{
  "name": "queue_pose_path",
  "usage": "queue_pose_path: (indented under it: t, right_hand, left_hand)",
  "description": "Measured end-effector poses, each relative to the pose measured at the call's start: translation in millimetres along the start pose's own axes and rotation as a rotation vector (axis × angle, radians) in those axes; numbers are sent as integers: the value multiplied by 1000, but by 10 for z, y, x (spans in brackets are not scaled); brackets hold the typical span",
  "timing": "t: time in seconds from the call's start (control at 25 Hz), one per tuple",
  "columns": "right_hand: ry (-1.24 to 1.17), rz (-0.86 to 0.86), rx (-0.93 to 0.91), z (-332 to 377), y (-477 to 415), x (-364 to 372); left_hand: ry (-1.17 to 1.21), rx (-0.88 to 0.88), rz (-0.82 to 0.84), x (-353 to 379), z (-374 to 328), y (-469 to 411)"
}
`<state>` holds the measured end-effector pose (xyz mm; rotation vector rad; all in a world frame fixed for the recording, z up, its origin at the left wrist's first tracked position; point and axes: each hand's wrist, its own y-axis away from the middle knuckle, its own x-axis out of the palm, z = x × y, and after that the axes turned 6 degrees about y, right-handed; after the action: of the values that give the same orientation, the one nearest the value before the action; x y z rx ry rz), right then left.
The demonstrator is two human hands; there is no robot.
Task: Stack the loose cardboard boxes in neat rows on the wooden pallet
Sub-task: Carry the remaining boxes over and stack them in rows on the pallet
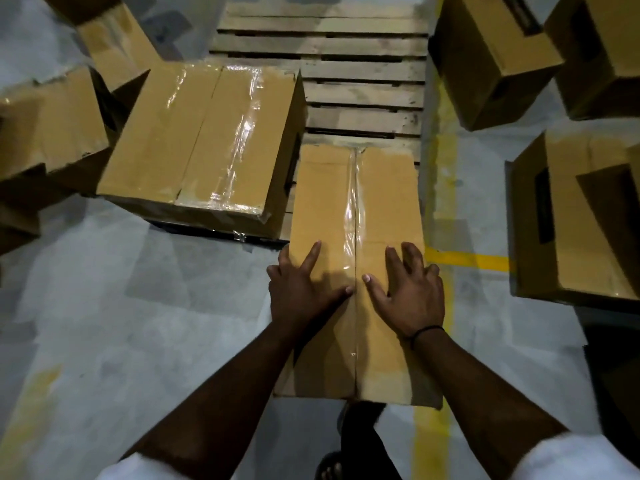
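Note:
A taped cardboard box point(356, 202) lies lengthwise in front of me, its far end over the near right part of the wooden pallet point(360, 81). My left hand point(301, 285) rests flat on the box's top near its left edge, fingers spread. My right hand point(408, 289) lies flat on the top beside the right edge, fingers straight. A second, larger taped box point(201, 140) sits on the pallet's left side, slightly skewed. The pallet's far slats are bare.
Loose boxes stand on the grey floor: two at the left point(52, 123) point(110, 36), two at the upper right point(491, 53) point(602, 50), one at the right point(575, 216). Yellow floor lines point(464, 261) run along the pallet's right side. My foot point(329, 469) shows below the box.

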<state>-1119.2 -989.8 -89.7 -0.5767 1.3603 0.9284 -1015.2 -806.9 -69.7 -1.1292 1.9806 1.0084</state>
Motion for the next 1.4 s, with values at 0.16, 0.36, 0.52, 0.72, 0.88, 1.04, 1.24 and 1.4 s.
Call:
queue_pose_path:
  t: [0.16,0.36,0.52,0.72,0.88,1.04,1.24,1.4]
  right_hand:
    - [13,32,-22,45,-492,-45]
    - [22,22,-45,206,-1044,-55]
    - [35,40,-45,349,-1399,90]
    - [53,22,-39,497,-1786,252]
    - [39,21,-10,660,-2175,330]
    - [3,-1,37,824,-2614,350]
    - [-67,20,85,1029,-3212,401]
    - [-156,232,92,1057,-3564,614]
  left_hand:
    - [3,-19,-12,-116,-177,-505]
    - [95,-57,-8,-225,-149,-1035]
    - [152,-29,-5,-212,-9,-1435]
    - [145,-46,37,-183,126,-1919]
    - [163,-42,53,-265,174,-2366]
    - [161,-8,59,-414,168,-2883]
    - [155,54,122,-522,207,-3573]
    - [20,68,284,-519,326,-4130]
